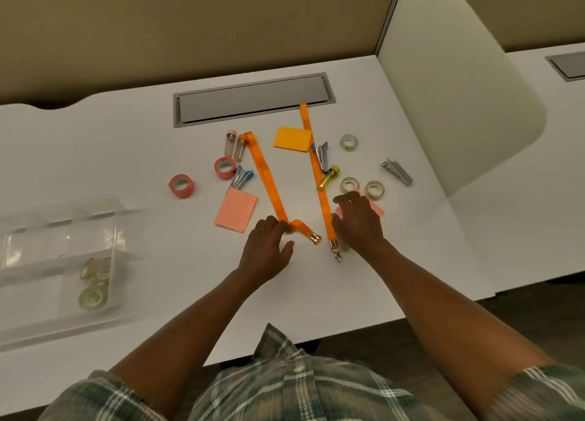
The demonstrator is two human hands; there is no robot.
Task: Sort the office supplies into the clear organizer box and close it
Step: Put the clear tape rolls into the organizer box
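Two orange lanyards lie on the white desk. My left hand has its fingertips on the fold of the left lanyard, near its metal clip; the thumb is apart from it. My right hand is spread over a pink sticky note, right beside the second lanyard. The clear organizer box stands open at the left, with clear tape rolls in one compartment.
Scattered behind the hands: two red tape rolls, a pink pad, an orange pad, blue staplers, pale tape rolls, a grey metal stapler. A grey cable hatch sits at the back, a white divider at right.
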